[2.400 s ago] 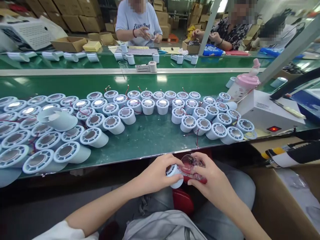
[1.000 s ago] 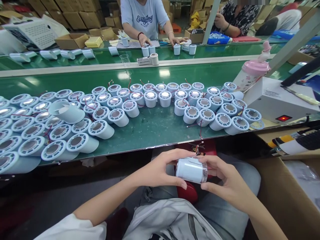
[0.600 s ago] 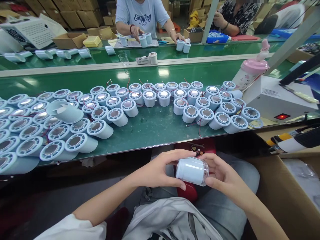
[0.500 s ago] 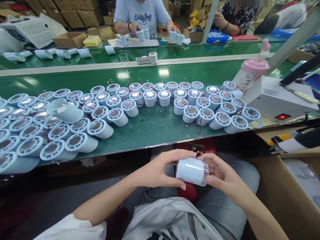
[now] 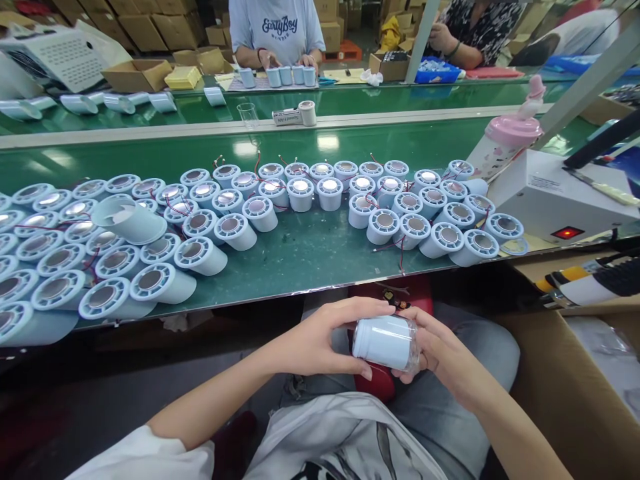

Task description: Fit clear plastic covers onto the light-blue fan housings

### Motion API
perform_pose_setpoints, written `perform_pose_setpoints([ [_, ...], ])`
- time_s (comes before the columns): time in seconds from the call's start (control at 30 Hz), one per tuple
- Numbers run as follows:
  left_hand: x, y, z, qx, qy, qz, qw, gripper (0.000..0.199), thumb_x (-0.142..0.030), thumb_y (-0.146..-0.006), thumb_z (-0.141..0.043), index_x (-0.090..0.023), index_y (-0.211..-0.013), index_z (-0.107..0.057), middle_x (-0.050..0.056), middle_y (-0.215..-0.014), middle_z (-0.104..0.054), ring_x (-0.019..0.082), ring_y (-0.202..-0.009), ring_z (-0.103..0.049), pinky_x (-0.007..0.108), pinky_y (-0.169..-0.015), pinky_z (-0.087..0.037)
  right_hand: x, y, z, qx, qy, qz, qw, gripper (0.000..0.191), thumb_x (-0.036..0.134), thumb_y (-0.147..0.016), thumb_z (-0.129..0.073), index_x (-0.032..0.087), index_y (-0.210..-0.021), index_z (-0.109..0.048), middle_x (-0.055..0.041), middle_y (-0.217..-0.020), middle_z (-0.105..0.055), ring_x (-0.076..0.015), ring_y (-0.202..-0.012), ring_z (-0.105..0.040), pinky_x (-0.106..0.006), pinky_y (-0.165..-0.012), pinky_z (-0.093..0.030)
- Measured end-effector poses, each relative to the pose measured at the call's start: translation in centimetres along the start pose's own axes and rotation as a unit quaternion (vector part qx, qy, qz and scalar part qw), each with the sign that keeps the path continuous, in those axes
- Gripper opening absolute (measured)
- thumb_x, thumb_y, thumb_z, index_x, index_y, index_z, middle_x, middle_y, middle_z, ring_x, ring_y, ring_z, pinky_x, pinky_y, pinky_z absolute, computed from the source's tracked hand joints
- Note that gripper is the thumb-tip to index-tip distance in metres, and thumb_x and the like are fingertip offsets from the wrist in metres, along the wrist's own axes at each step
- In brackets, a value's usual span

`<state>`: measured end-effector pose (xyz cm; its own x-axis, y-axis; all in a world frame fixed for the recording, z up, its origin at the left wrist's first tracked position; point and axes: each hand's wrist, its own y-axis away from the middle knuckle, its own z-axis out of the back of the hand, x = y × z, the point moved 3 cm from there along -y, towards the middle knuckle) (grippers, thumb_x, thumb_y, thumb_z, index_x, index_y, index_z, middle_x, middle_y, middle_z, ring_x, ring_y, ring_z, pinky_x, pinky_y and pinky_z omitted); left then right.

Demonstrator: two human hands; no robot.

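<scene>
Over my lap I hold a light-blue plastic cylinder (image 5: 384,342) lying on its side, with clear film crinkled around its right end. My left hand (image 5: 327,337) curves around its left part, thumb below and fingers along the top. The right end is in my right hand (image 5: 443,350), whose fingers pass behind and under it; some fingertips are hidden. On the green bench ahead stand many similar light-blue housings (image 5: 233,230) with round metal discs on top and thin red and dark wires. One open, empty-looking shell (image 5: 131,220) lies across those on the left.
A grey box with a lit red switch (image 5: 567,233) stands at right, beside a pink-lidded cup (image 5: 510,143). Below it are a white-and-black handled tool (image 5: 590,287) and a cardboard box (image 5: 555,373). Across the bench, a co-worker (image 5: 277,33) handles several blue cylinders (image 5: 285,76).
My right hand has rolled around the cylinder's end, its fingers now showing underneath. My left hand stays put. The co-worker's hands have brought the far cylinders together in a row.
</scene>
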<state>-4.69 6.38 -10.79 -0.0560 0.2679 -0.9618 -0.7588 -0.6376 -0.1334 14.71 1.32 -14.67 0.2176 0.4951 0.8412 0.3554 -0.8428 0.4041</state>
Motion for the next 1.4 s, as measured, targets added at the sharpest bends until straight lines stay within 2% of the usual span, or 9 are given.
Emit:
perform_pose_setpoints([
  [0.17, 0.1, 0.0, 0.1, -0.001, 0.005, -0.007, 1.000, 0.074, -0.022, -0.068, -0.081, -0.031, -0.135, -0.051, 0.006, -0.142, -0.051, 0.026, -0.133, -0.045, 0.038, -0.113, -0.033, -0.3, -0.4, -0.8, 0.000, -0.046, -0.028, 0.999, 0.054, 0.063, -0.083, -0.059, 0.017, -0.109, -0.048, -0.0021, -0.068, -0.068, -0.0140, -0.051, -0.066, -0.018, -0.044, -0.051],
  [0.3, 0.3, 0.2, 0.1, -0.002, 0.007, -0.013, 1.000, 0.073, -0.024, -0.068, -0.082, -0.030, -0.135, -0.052, 0.009, -0.145, -0.048, 0.028, -0.133, -0.045, 0.041, -0.112, -0.033, -0.6, -0.5, -1.3, 0.006, -0.082, -0.075, 0.994, 0.057, 0.070, -0.079, -0.058, 0.014, -0.092, -0.056, -0.0050, -0.058, -0.068, -0.0135, -0.042, -0.063, -0.014, -0.037, -0.048],
  [0.53, 0.1, 0.2, 0.0, -0.005, -0.011, -0.029, 1.000, 0.071, -0.020, -0.068, -0.081, -0.032, -0.133, -0.053, 0.007, -0.142, -0.050, 0.025, -0.130, -0.048, 0.037, -0.109, -0.037, -0.6, -0.5, -1.9, 0.048, -0.128, -0.190, 0.972, 0.081, 0.054, -0.100, -0.006, 0.010, -0.059, -0.061, -0.0073, -0.047, -0.060, -0.0076, -0.031, -0.055, -0.009, -0.027, -0.036],
  [0.67, -0.1, 0.1, -0.1, -0.011, 0.007, 0.005, 1.000, 0.069, -0.020, -0.069, -0.081, -0.029, -0.131, -0.054, 0.007, -0.133, -0.056, 0.024, -0.124, -0.051, 0.034, -0.104, -0.043, -1.0, -0.8, -2.0, 0.074, -0.125, -0.207, 0.968, 0.084, 0.060, -0.097, -0.004, 0.011, -0.058, -0.060, -0.0073, -0.044, -0.057, -0.0073, -0.029, -0.051, -0.009, -0.025, -0.031],
  [0.77, 0.4, -0.1, -0.1, -0.013, 0.037, 0.073, 0.997, 0.072, -0.024, -0.070, -0.079, -0.029, -0.135, -0.049, 0.009, -0.136, -0.053, 0.025, -0.122, -0.053, 0.033, -0.097, -0.049, -1.3, -0.9, -1.3, 0.045, -0.091, -0.113, 0.988, 0.072, 0.074, -0.089, -0.028, 0.012, -0.087, -0.065, -0.0057, -0.056, -0.063, -0.0113, -0.039, -0.059, -0.014, -0.033, -0.043],
  [0.87, 1.1, -0.8, -0.1, -0.009, 0.076, 0.114, 0.991, 0.075, -0.026, -0.071, -0.079, -0.029, -0.138, -0.046, 0.010, -0.140, -0.049, 0.025, -0.118, -0.056, 0.034, -0.093, -0.052, -0.7, -0.2, -0.1, -0.041, 0.002, 0.111, 0.993, 0.063, 0.068, -0.080, -0.059, 0.023, -0.124, -0.053, -0.0096, -0.105, -0.068, -0.0217, -0.093, -0.068, -0.029, -0.074, -0.059],
  [0.97, 1.6, -2.7, -0.5, 0.031, 0.113, 0.123, 0.986, 0.077, -0.024, -0.071, -0.079, -0.028, -0.140, -0.044, 0.011, -0.141, -0.049, 0.025, -0.116, -0.059, 0.037, -0.095, -0.052, -0.9, 1.2, 1.0, -0.097, 0.131, 0.242, 0.956, 0.064, 0.040, -0.079, -0.077, 0.033, -0.134, -0.045, -0.0059, -0.143, -0.045, -0.0246, -0.133, -0.042, -0.037, -0.107, -0.041],
  [1.13, 3.7, -9.3, -3.0, 0.106, 0.200, 0.126, 0.966, 0.088, -0.017, -0.063, -0.084, -0.023, -0.141, -0.043, 0.014, -0.140, -0.052, 0.030, -0.124, -0.054, 0.045, -0.105, -0.043, -3.0, 2.1, 4.5, -0.224, 0.041, 0.315, 0.921, 0.056, 0.019, -0.076, -0.079, 0.030, -0.124, -0.052, -0.0064, -0.134, -0.055, -0.0240, -0.120, -0.055, -0.037, -0.097, -0.051],
  [1.4, 7.7, -22.2, -10.0, 0.210, 0.239, 0.124, 0.940, 0.100, -0.024, -0.057, -0.088, -0.016, -0.143, -0.038, 0.021, -0.140, -0.050, 0.034, -0.128, -0.049, 0.051, -0.107, -0.037, -4.9, 1.3, 13.4, -0.405, -0.062, 0.417, 0.811, 0.057, 0.024, -0.069, -0.081, 0.025, -0.117, -0.051, -0.0092, -0.128, -0.057, -0.0258, -0.116, -0.058, -0.042, -0.097, -0.051],
])
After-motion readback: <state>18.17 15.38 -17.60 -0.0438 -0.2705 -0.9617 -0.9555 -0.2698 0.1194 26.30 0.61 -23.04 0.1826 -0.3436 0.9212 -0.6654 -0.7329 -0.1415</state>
